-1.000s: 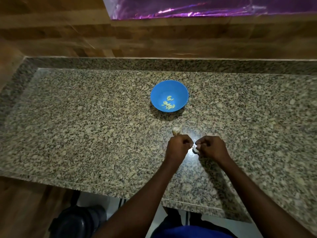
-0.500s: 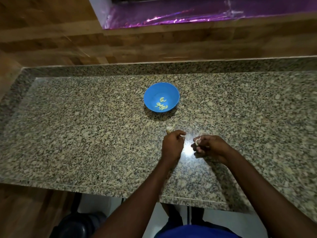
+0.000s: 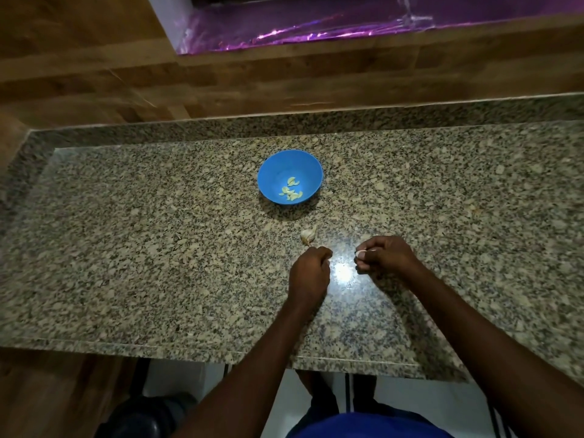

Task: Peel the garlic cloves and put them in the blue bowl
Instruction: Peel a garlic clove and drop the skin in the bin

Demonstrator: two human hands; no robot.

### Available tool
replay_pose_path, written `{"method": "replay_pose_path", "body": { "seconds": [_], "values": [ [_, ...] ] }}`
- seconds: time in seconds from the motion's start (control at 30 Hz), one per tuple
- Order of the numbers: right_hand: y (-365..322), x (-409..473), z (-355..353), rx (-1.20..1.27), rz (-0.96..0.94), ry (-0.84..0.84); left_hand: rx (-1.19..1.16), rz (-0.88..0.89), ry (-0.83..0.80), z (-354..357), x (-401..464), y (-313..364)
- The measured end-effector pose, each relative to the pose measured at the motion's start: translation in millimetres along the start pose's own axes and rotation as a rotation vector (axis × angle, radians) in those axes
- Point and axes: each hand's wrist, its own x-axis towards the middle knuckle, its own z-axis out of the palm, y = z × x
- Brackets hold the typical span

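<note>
- While my right hand (image 3: 387,256) pinches a garlic clove (image 3: 361,254) in its curled fingers, the pale clove shows at the fingertips on the hand's left side.
- My left hand (image 3: 309,273) is curled into a fist low over the surface (image 3: 126,248); whether that grip holds a scrap of skin I cannot tell.
- Both hands sit apart, with a bright glare on the granite between them.
- A garlic bulb (image 3: 308,235) lies on the surface just beyond my left hand, a little to the near side of the blue bowl (image 3: 308,167).
- That bowl stands farther away, near the middle, with several peeled cloves (image 3: 290,194) lying in its bottom.
- A wooden wall (image 3: 94,80) runs along the far edge.
</note>
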Motion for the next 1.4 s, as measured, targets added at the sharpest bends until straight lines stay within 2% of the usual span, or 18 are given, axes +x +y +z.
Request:
{"method": "replay_pose_path", "body": {
  "seconds": [0.07, 0.2, 0.4, 0.6, 0.77, 0.87, 0.93, 0.97, 1.07, 1.2, 1.27, 1.4],
  "values": [
    [2.0, 1.7, 0.0, -0.143, -0.083, 0.046, 0.009, 0.001, 0.001, 0.0, -0.1, -1.9],
    [2.7, 8.6, 5.0, -0.587, -0.274, 0.155, 0.012, 0.008, -0.001, 0.1, -0.5, -5.5],
    [-2.1, 15.9, 12.7, -0.827, -0.368, 0.136, -0.01, 0.018, 0.037, -0.4, -1.7, -11.5],
    [-21.2, 20.0, 31.0, -1.176, -0.376, 0.107, -0.023, 0.024, 0.043, -0.3, -1.3, -13.0],
    [-21.8, 18.5, 39.4, -1.423, -0.46, 0.114, -0.031, 0.009, 0.053, -1.2, -1.7, -16.0],
    [-16.6, 16.1, 41.7, -1.474, -0.52, 0.123, -0.029, 0.011, 0.048, -1.7, -2.1, -16.5],
    [-11.1, 14.6, 36.2, -1.396, -0.518, 0.155, -0.029, 0.007, 0.033, -1.0, -1.9, -16.6],
    [-9.3, 14.9, 31.1, -1.281, -0.486, 0.185, -0.033, 0.004, 0.025, -0.8, -1.6, -16.1],
    [-6.1, 15.4, 17.4, -0.794, -0.322, 0.203, -0.137, -0.018, 0.009, -0.2, -0.3, -12.5],
    [-0.6, 3.2, 16.7, -0.234, -0.104, 0.08, -0.413, -0.134, -0.014, 3.6, -0.5, 0.4],
    [-1.0, -2.5, 17.4, -0.104, -0.048, 0.043, -0.555, -0.201, -0.031, 5.1, 1.6, 7.8],
    [-5.5, -8.7, 19.0, -0.055, -0.037, -0.01, -0.669, -0.244, -0.044, 7.8, 10.8, 14.6]
  ]
}}
